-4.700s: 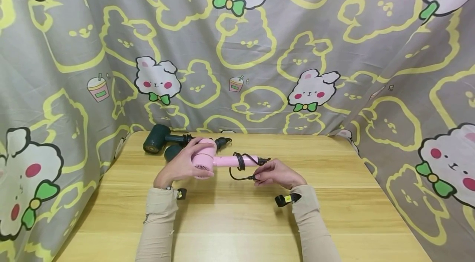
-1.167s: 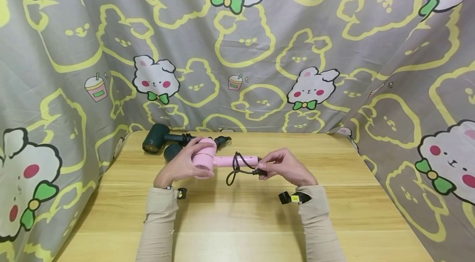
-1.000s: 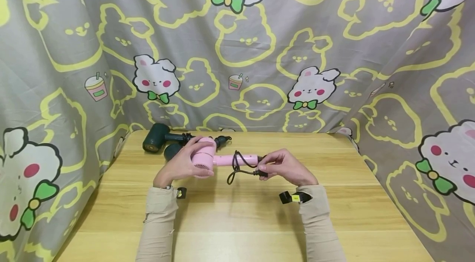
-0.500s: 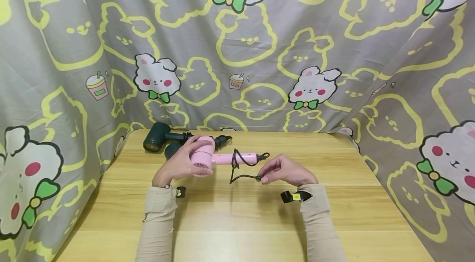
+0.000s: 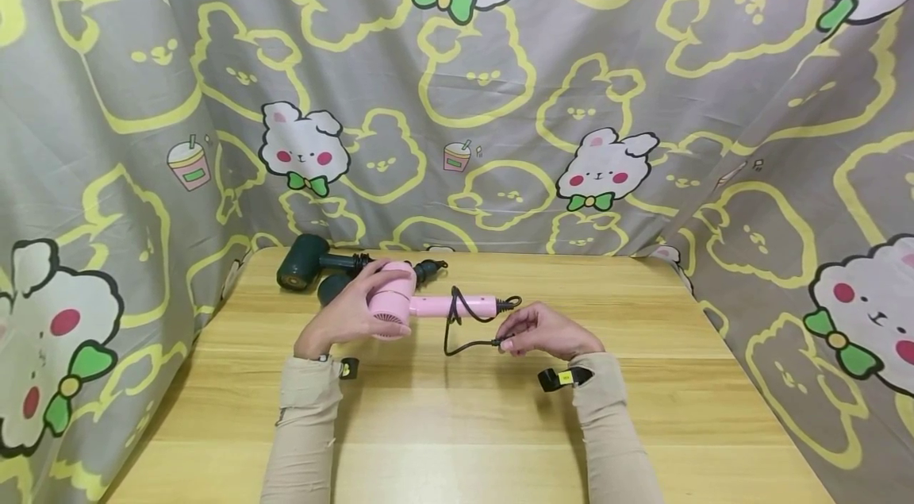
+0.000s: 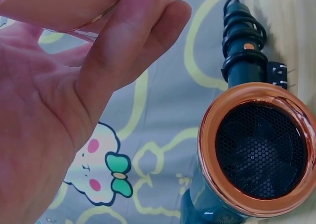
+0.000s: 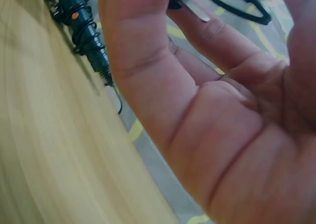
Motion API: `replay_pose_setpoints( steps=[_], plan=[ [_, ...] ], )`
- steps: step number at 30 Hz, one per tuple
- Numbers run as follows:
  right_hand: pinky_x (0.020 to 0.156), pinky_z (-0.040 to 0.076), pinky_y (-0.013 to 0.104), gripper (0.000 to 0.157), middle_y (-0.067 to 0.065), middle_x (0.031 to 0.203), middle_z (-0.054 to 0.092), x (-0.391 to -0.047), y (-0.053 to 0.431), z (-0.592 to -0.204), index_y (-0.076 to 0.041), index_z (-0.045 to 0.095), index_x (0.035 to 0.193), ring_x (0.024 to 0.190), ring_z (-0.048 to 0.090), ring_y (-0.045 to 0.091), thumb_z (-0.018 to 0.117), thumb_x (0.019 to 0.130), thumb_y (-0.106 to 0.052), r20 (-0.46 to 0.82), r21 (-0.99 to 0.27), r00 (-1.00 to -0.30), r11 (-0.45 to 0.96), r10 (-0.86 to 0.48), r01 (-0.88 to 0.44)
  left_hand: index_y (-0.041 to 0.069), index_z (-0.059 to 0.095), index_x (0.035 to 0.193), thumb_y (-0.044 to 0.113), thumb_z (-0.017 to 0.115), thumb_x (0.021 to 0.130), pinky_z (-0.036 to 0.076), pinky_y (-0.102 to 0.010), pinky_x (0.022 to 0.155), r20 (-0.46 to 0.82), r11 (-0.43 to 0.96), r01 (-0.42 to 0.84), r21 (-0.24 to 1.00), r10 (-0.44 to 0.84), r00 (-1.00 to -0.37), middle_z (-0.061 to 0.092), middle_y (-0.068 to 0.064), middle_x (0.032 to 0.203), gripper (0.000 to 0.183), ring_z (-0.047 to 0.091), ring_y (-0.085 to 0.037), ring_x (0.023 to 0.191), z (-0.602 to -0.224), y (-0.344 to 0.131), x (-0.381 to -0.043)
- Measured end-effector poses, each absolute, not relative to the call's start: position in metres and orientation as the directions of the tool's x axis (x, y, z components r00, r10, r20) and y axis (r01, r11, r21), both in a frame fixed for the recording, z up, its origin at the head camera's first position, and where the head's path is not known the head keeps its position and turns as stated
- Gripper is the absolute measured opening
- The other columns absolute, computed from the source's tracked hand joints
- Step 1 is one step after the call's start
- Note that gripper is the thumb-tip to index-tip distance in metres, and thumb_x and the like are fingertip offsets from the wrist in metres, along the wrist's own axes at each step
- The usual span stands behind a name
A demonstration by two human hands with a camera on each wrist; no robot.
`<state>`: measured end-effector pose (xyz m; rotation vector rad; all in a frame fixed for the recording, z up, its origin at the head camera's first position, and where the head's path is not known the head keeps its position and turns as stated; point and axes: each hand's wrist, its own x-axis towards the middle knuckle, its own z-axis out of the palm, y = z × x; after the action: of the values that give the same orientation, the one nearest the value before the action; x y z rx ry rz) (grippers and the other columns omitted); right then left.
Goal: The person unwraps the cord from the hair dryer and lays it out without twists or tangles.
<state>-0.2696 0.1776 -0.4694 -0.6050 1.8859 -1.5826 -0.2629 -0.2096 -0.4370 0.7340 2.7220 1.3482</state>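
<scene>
My left hand (image 5: pixel 344 321) grips the barrel of a pink hair dryer (image 5: pixel 392 304) from behind, with its handle pointing right above the table. A black cord (image 5: pixel 467 345) is looped loosely round the handle and hangs below it. Between thumb and fingertips, my right hand (image 5: pixel 550 332) pinches the plug (image 5: pixel 498 342) at the cord's end, just right of and below the handle's tip. A metal prong (image 7: pixel 197 9) shows between the fingers in the right wrist view. In the left wrist view the pink barrel (image 6: pixel 54 6) fills the upper left corner, against the palm.
Two dark green hair dryers lie at the table's back left: one dryer (image 5: pixel 303 262) farther out, another (image 5: pixel 332 288) partly behind my left hand. The left wrist view shows a dryer's copper-ringed grille (image 6: pixel 261 150) and wrapped cord. Patterned curtains (image 5: pixel 500 91) enclose the wooden table (image 5: pixel 457 425).
The cord coils, tight round the handle at first, now hang looser. My right hand has shifted right overall and slightly down, drawing the plug away from the handle. The left hand stays nearly still.
</scene>
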Motion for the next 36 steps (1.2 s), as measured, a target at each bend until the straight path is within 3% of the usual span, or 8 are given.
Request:
replay_pose_setpoints(
  steps=[6, 13, 18, 23, 29, 36],
  plan=[
    [0.073, 0.060, 0.029, 0.027, 0.005, 0.096, 0.078, -0.273, 0.178, -0.477, 0.004, 0.071, 0.112, 0.073, 0.068, 0.009, 0.079, 0.090, -0.008, -0.192, -0.975, -0.740, 0.210, -0.645, 0.071, 0.037, 0.058, 0.143, 0.044, 0.098, 0.065, 0.055, -0.037, 0.079, 0.186, 0.524, 0.409, 0.747, 0.426, -0.886, 0.027, -0.005, 0.167, 0.088, 0.056, -0.038, 0.121, -0.438, -0.208, -0.263],
    [0.073, 0.059, 0.025, 0.033, 0.032, 0.116, 0.071, -0.275, 0.177, -0.479, 0.009, 0.070, 0.118, 0.076, 0.068, 0.010, 0.078, 0.090, -0.006, -0.223, -0.970, -0.812, 0.204, -0.540, 0.131, 0.036, 0.058, 0.142, 0.043, 0.098, 0.065, 0.055, -0.038, 0.079, 0.199, 0.508, 0.422, 0.751, 0.436, -0.878, 0.029, -0.005, 0.165, 0.087, 0.057, -0.036, 0.120, -0.438, -0.207, -0.264],
    [0.077, 0.061, 0.027, 0.029, 0.027, 0.114, 0.074, -0.278, 0.177, -0.481, 0.010, 0.071, 0.116, 0.081, 0.071, 0.014, 0.076, 0.090, -0.002, -0.217, -0.974, -0.862, 0.161, -0.458, 0.159, 0.036, 0.059, 0.141, 0.043, 0.099, 0.064, 0.054, -0.038, 0.080, 0.195, 0.503, 0.418, 0.756, 0.437, -0.878, 0.029, -0.004, 0.165, 0.086, 0.055, -0.037, 0.123, -0.437, -0.206, -0.264],
    [0.081, 0.062, 0.026, 0.023, 0.015, 0.101, 0.077, -0.280, 0.178, -0.481, 0.014, 0.068, 0.115, 0.084, 0.074, 0.014, 0.068, 0.096, 0.002, -0.205, -0.979, -0.885, 0.097, -0.417, 0.181, 0.037, 0.059, 0.141, 0.045, 0.099, 0.064, 0.054, -0.038, 0.081, 0.192, 0.511, 0.419, 0.751, 0.438, -0.878, 0.029, -0.004, 0.166, 0.087, 0.056, -0.037, 0.122, -0.438, -0.204, -0.264],
    [0.085, 0.061, 0.026, 0.034, 0.014, 0.106, 0.075, -0.280, 0.177, -0.480, 0.022, 0.057, 0.128, 0.090, 0.076, 0.017, 0.059, 0.096, 0.011, -0.151, -0.988, -0.922, 0.050, -0.355, 0.143, 0.040, 0.058, 0.140, 0.046, 0.098, 0.065, 0.054, -0.038, 0.080, 0.182, 0.516, 0.412, 0.751, 0.439, -0.880, 0.024, -0.006, 0.169, 0.086, 0.058, -0.038, 0.119, -0.439, -0.202, -0.263],
    [0.082, 0.062, 0.029, 0.036, 0.010, 0.101, 0.077, -0.281, 0.171, -0.478, 0.019, 0.064, 0.121, 0.088, 0.073, 0.011, 0.070, 0.087, 0.012, -0.027, -0.993, -0.977, 0.120, -0.210, 0.001, 0.040, 0.058, 0.141, 0.046, 0.098, 0.065, 0.054, -0.038, 0.081, 0.172, 0.524, 0.408, 0.748, 0.441, -0.881, 0.024, -0.006, 0.169, 0.086, 0.059, -0.037, 0.118, -0.438, -0.200, -0.262]
  ],
)
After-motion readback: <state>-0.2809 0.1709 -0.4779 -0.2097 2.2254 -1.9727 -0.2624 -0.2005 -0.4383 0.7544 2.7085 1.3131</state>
